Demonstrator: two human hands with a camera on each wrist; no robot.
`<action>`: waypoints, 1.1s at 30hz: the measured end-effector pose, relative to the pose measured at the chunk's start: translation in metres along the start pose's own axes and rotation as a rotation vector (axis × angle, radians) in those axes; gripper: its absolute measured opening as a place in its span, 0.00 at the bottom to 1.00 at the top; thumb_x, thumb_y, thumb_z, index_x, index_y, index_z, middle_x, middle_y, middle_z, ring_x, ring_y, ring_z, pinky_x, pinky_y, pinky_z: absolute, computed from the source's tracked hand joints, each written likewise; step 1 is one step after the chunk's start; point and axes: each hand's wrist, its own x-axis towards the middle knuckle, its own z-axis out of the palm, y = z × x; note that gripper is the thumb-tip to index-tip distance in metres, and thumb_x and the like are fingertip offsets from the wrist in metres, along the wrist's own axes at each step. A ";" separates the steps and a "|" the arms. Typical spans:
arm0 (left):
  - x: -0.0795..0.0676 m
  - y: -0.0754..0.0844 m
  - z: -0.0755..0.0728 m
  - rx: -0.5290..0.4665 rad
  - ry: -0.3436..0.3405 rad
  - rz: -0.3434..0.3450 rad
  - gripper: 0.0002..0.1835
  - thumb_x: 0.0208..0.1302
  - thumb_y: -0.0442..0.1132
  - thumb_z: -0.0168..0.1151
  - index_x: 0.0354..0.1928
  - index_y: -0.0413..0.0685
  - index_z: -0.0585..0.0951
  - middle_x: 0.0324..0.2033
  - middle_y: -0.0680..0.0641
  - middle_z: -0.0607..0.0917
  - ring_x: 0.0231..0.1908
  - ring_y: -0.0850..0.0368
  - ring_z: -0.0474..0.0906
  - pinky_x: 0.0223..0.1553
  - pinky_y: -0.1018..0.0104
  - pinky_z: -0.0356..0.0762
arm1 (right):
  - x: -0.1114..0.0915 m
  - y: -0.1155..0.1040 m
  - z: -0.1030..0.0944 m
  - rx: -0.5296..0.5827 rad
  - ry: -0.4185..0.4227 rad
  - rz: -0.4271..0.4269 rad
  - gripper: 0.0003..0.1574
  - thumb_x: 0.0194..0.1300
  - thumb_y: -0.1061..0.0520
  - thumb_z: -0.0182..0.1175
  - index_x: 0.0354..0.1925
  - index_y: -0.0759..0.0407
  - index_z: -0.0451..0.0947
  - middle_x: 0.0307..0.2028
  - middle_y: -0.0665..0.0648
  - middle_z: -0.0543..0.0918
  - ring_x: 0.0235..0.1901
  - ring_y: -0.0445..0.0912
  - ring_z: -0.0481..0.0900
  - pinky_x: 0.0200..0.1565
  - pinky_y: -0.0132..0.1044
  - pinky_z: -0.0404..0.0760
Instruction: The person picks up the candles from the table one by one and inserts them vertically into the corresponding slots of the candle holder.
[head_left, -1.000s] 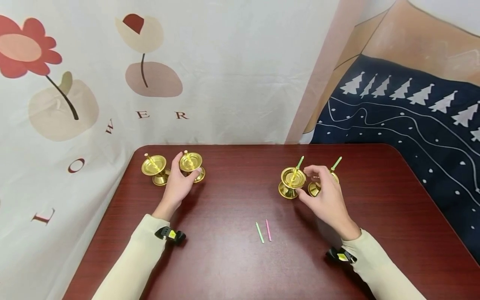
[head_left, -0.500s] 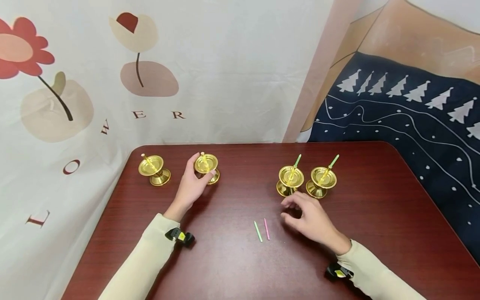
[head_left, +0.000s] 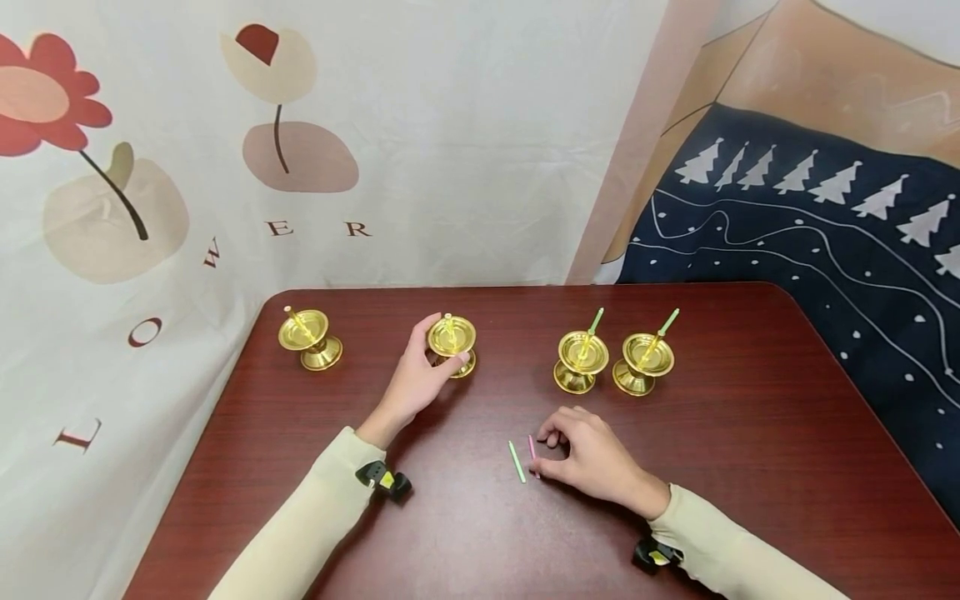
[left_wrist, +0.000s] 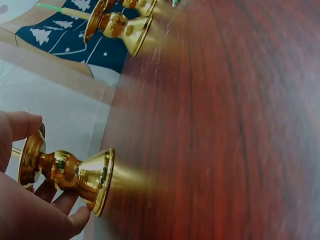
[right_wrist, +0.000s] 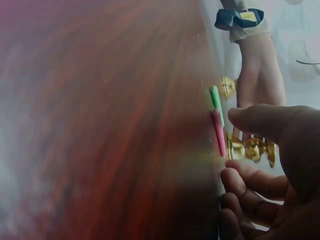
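Observation:
My left hand [head_left: 411, 382] holds a gold candle holder [head_left: 452, 333] near the middle of the table. In the left wrist view thumb and fingers curve round this upright gold candle holder [left_wrist: 64, 170], its base close to the tabletop. My right hand [head_left: 596, 458] is low over the table, thumb and fingertips at either side of a pink candle [head_left: 532, 447]. The right wrist view shows a gap between thumb and fingers, with the pink candle [right_wrist: 219, 134] lying beyond it. A green candle [head_left: 517, 462] lies just left of the pink one.
Two gold holders, one [head_left: 582, 358] beside another [head_left: 645, 362], stand at the right, each with a green candle. At the far left stands another gold holder [head_left: 307, 337]. A printed cloth [head_left: 465, 167] hangs behind the dark red table [head_left: 480, 550].
My left hand has moved its candle holder rightward, away from the far-left one. My right hand has left the right-hand holders and come down and left to the pink candle.

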 end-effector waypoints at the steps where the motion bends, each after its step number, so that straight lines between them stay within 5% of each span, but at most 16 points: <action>1: 0.000 0.000 0.002 -0.007 -0.009 0.003 0.46 0.72 0.28 0.71 0.84 0.35 0.56 0.77 0.32 0.68 0.75 0.38 0.71 0.76 0.48 0.69 | -0.001 0.004 0.004 -0.002 0.008 -0.007 0.22 0.50 0.47 0.88 0.36 0.47 0.85 0.31 0.37 0.78 0.33 0.35 0.74 0.36 0.34 0.76; 7: -0.001 0.003 0.012 -0.020 -0.054 0.009 0.45 0.72 0.28 0.72 0.84 0.36 0.58 0.75 0.31 0.70 0.75 0.38 0.71 0.75 0.47 0.70 | -0.004 0.021 0.016 0.009 0.026 -0.060 0.22 0.50 0.45 0.86 0.36 0.44 0.84 0.31 0.35 0.76 0.33 0.33 0.71 0.34 0.33 0.73; 12: -0.002 0.005 0.019 -0.003 -0.090 0.015 0.45 0.72 0.31 0.74 0.84 0.38 0.59 0.74 0.32 0.72 0.74 0.38 0.72 0.74 0.46 0.72 | 0.002 0.004 0.001 -0.018 -0.032 -0.083 0.18 0.50 0.55 0.85 0.36 0.50 0.86 0.31 0.41 0.79 0.33 0.37 0.75 0.34 0.34 0.75; 20: -0.001 0.006 0.030 0.022 -0.110 0.017 0.46 0.72 0.32 0.75 0.84 0.39 0.59 0.72 0.32 0.75 0.74 0.38 0.73 0.75 0.45 0.70 | 0.000 0.027 0.000 0.072 -0.077 -0.173 0.17 0.54 0.55 0.87 0.38 0.45 0.89 0.33 0.36 0.81 0.35 0.32 0.76 0.36 0.31 0.76; 33: -0.004 0.011 0.042 0.046 -0.160 0.030 0.45 0.71 0.34 0.76 0.83 0.41 0.62 0.69 0.33 0.79 0.71 0.40 0.77 0.72 0.44 0.74 | 0.009 0.013 -0.027 0.122 -0.230 -0.078 0.13 0.55 0.62 0.86 0.36 0.52 0.92 0.30 0.40 0.83 0.31 0.32 0.79 0.33 0.30 0.81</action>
